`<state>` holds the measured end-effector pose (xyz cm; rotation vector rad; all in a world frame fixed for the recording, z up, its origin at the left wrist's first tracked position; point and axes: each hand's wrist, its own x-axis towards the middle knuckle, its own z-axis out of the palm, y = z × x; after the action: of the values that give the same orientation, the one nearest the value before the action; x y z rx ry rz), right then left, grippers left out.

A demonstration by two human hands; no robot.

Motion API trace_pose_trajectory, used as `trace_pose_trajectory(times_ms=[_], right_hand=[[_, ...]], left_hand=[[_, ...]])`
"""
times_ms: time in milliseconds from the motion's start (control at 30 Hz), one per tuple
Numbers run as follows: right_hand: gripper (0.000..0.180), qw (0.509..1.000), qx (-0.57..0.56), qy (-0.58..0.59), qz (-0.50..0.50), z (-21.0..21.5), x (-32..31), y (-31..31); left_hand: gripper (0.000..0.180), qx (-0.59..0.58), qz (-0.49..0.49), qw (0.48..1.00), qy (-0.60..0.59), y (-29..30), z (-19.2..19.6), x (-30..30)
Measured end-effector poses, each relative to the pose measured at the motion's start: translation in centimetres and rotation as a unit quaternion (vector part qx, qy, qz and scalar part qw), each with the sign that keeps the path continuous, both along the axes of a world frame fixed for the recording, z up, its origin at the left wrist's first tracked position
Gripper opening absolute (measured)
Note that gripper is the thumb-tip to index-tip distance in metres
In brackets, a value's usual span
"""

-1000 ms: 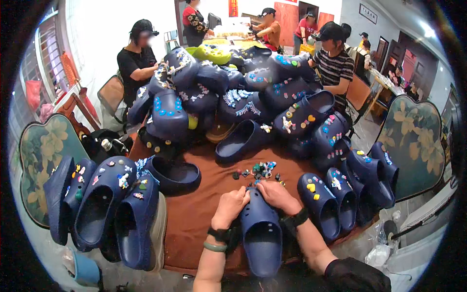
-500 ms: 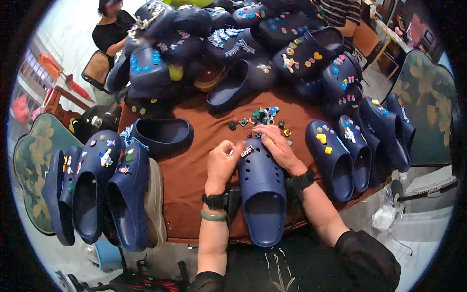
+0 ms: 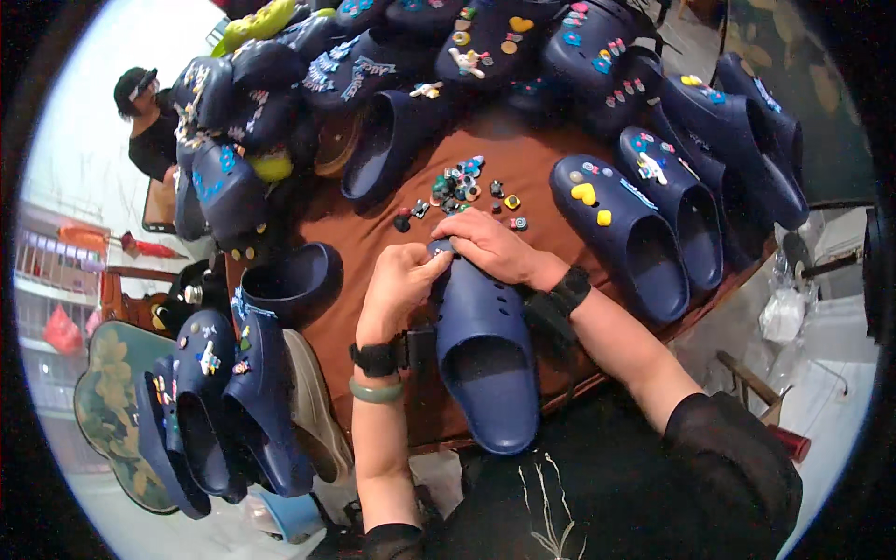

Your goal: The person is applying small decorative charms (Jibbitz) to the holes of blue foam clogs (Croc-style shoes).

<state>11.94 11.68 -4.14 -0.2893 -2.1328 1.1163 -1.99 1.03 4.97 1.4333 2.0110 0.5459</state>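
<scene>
Our left hand (image 3: 399, 287) pinches the toe of a plain navy clog (image 3: 483, 345) lying on the brown cloth (image 3: 359, 245); our right hand (image 3: 490, 246) presses fingertips there too. Small charms (image 3: 457, 187) lie just beyond, decorated clogs (image 3: 623, 233) around.

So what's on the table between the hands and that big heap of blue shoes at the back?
In the head view, a little pile of colourful shoe charms lies on the brown cloth there, beyond the right hand.
</scene>
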Motion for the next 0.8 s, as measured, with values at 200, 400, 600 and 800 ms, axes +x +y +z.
trace_pose_trajectory(times_ms=[200,400,600,800], right_hand=[[0.025,1.000,0.006,-0.004,-0.004,-0.9,-0.3,0.1],[0.023,0.999,-0.003,0.005,0.040,0.1,0.0,0.5],[0.033,0.987,0.063,-0.031,0.141,2.5,0.2,0.2],[0.016,0.970,0.218,-0.070,0.076,3.1,-0.5,-1.0]], left_hand=[[0.030,0.048,0.203,0.944,-0.256,-1.8,-0.8,1.1],[0.027,0.074,0.213,0.908,-0.353,-2.4,-2.8,0.2],[0.034,0.082,0.220,0.890,-0.391,-3.0,-3.2,0.4],[0.025,0.145,0.200,0.863,-0.441,-5.9,-3.6,1.3]])
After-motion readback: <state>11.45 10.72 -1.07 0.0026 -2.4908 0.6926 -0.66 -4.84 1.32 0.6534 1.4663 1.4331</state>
